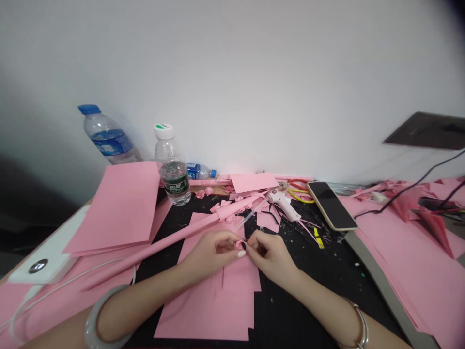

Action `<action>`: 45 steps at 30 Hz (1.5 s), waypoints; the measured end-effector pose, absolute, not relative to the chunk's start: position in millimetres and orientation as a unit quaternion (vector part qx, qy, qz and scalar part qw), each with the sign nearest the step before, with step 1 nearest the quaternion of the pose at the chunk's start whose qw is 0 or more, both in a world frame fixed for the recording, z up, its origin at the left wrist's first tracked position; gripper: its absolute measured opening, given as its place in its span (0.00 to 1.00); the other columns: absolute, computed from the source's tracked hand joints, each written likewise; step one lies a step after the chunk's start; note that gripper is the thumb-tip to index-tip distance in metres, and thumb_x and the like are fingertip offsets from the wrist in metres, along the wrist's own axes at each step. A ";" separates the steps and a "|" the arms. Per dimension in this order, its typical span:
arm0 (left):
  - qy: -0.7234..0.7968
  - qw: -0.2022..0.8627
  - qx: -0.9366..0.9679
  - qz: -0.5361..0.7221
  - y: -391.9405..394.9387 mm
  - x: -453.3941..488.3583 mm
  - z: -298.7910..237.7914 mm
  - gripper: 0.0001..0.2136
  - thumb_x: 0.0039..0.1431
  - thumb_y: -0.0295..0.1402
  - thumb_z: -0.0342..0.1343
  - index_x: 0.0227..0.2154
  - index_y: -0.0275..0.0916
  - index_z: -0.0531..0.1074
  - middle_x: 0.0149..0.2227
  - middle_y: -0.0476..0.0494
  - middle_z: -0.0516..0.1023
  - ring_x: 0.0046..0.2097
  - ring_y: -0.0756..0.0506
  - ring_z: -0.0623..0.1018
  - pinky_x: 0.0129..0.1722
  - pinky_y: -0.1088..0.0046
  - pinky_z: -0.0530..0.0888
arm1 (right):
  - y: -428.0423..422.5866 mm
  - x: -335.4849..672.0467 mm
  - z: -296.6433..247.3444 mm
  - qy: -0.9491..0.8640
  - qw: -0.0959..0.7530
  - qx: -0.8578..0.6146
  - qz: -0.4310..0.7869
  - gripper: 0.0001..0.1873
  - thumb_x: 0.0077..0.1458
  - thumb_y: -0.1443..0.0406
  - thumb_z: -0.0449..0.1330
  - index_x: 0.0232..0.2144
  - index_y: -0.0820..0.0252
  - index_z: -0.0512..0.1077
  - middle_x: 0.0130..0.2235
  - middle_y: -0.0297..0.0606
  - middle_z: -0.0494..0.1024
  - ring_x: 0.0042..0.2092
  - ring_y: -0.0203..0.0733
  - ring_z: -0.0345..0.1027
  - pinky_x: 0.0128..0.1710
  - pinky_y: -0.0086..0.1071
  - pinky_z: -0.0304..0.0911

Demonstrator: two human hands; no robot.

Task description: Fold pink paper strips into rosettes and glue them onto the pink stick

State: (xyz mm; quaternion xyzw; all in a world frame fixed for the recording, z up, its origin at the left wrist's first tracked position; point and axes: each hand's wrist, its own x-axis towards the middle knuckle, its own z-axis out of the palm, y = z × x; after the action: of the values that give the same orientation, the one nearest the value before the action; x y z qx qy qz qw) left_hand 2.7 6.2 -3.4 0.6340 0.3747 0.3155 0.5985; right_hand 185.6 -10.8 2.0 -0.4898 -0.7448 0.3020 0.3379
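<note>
Both hands are curled nearly closed: your left hand and right hand pinch a small rolled pink paper bud between them, over a cut pink paper sheet. A white hot glue gun lies beyond your right hand.

Plain white painted wall behind black-topped desk, soft even light; dark rectangular panel at right.

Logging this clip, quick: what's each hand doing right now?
Left hand: closed, pinching a small piece of pink paper.
Right hand: closed, pinching the same piece.
</note>
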 end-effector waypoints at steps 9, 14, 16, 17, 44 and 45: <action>0.379 0.659 0.551 0.345 10.4 4.3 -0.2 0.09 0.52 0.37 0.60 0.30 0.35 0.75 0.29 0.46 0.79 0.33 0.47 0.78 0.36 0.68 0.74 | -16.0 186.5 5.0 -0.749 0.361 -0.477 0.286 0.09 0.51 0.72 0.55 0.36 0.58 0.66 0.26 0.29 0.65 0.23 0.32 0.56 0.21 0.25 0.54; 0.349 0.700 0.509 0.358 9.2 6.2 -1.3 0.10 0.49 0.35 0.63 0.29 0.35 0.72 0.31 0.46 0.78 0.35 0.47 0.78 0.38 0.68 0.73 | -18.5 184.1 3.0 -0.785 0.343 -0.447 0.258 0.10 0.50 0.74 0.55 0.35 0.57 0.65 0.29 0.32 0.66 0.26 0.33 0.58 0.23 0.25 0.55; 0.344 0.708 0.506 0.353 7.5 7.1 -2.3 0.10 0.48 0.35 0.64 0.29 0.35 0.71 0.31 0.46 0.78 0.35 0.47 0.78 0.38 0.68 0.73 | -18.8 183.7 1.9 -0.793 0.340 -0.443 0.243 0.10 0.50 0.74 0.55 0.35 0.57 0.65 0.30 0.32 0.65 0.26 0.33 0.59 0.24 0.25 0.54; 0.342 0.711 0.505 0.350 6.8 7.4 -2.7 0.11 0.48 0.35 0.64 0.30 0.35 0.70 0.31 0.46 0.78 0.35 0.47 0.78 0.38 0.68 0.73 | -18.9 183.7 1.7 -0.797 0.339 -0.441 0.237 0.10 0.50 0.74 0.54 0.35 0.57 0.65 0.30 0.32 0.65 0.27 0.34 0.59 0.24 0.26 0.54; 0.321 0.699 0.541 0.339 4.9 8.1 2.0 0.05 0.56 0.32 0.57 0.31 0.35 0.73 0.30 0.47 0.77 0.34 0.48 0.77 0.37 0.72 0.74 | -16.0 185.4 4.1 -0.844 0.304 -0.390 0.210 0.13 0.52 0.75 0.50 0.38 0.57 0.64 0.34 0.36 0.65 0.33 0.38 0.62 0.32 0.29 0.59; 0.320 0.696 0.547 0.337 4.8 7.8 1.7 0.05 0.56 0.32 0.56 0.31 0.35 0.73 0.31 0.47 0.77 0.35 0.48 0.77 0.37 0.72 0.74 | -16.1 185.5 4.1 -0.843 0.309 -0.386 0.214 0.13 0.51 0.76 0.51 0.38 0.57 0.64 0.33 0.36 0.64 0.33 0.38 0.61 0.31 0.29 0.58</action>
State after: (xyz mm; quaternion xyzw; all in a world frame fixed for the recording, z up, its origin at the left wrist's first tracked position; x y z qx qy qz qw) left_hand 7.8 4.8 1.7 0.5472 0.3197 0.3369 0.6963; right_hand 185.5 -16.1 4.1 -0.3860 -0.8428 0.2136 0.3085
